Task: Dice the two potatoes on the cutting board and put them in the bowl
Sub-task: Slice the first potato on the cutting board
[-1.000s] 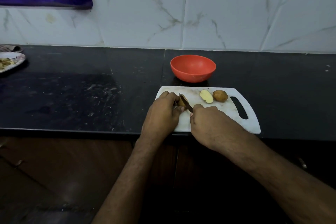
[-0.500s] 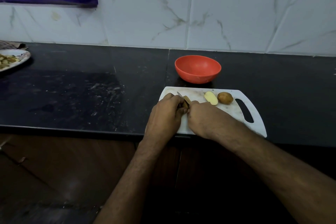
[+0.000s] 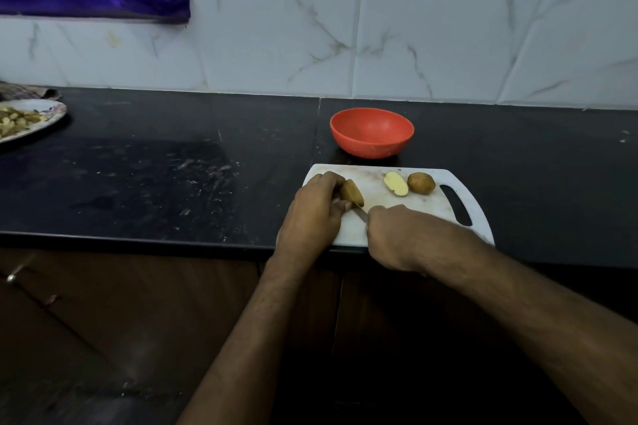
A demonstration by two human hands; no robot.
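Here, at the far left, a plate (image 3: 32, 119) of chopped bits sits on the black counter (image 3: 155, 166). On the white cutting board (image 3: 431, 210), the left hand (image 3: 316, 214) curls round a potato half (image 3: 352, 191); the right hand (image 3: 404, 235) grips a knife (image 3: 360, 214) whose blade meets that half. Further right lie a cut half (image 3: 396, 183) and a whole potato (image 3: 421, 183). The red bowl (image 3: 371, 132) stands just behind the board
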